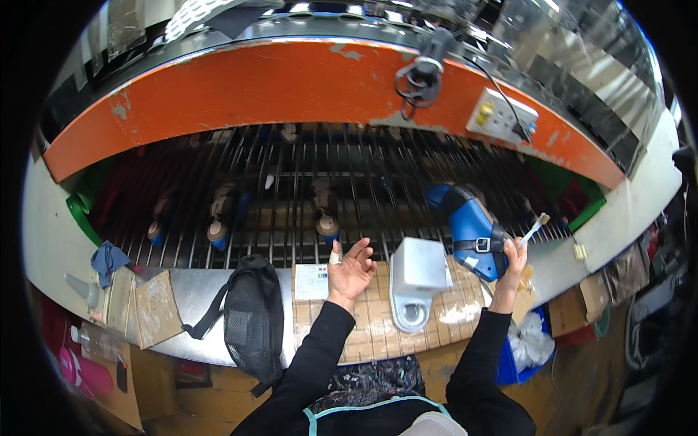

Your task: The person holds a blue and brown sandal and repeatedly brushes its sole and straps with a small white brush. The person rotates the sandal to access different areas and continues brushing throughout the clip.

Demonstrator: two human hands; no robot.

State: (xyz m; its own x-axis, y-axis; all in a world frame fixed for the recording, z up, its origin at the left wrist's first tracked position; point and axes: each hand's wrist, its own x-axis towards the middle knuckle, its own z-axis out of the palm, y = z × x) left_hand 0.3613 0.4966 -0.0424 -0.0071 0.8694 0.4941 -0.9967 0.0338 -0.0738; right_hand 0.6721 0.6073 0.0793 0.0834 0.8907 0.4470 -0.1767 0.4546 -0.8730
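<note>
My left hand (351, 272) is open with the palm up and the fingers spread, above the cardboard-covered bench edge. Pale tape wraps its thumb, and nothing lies in it. My right hand (515, 263) is closed round a small brush (535, 228) with a white handle and brownish bristles. Those same fingers press against a blue shoe last (471, 224) fitted with black buckled sandal straps, which slants over the bench edge. How much of the last's weight this hand bears, I cannot tell. Between my hands stands a grey box-shaped container (420, 266) on a pale base with a round opening.
Beyond the bench runs a rack of metal rods (283, 196) carrying several blue lasts (326, 224) with straps. An orange beam (240, 83) with a power socket (502, 116) crosses behind. A black mesh bag (253, 320) lies left. A blue bin (525, 349) stands below right.
</note>
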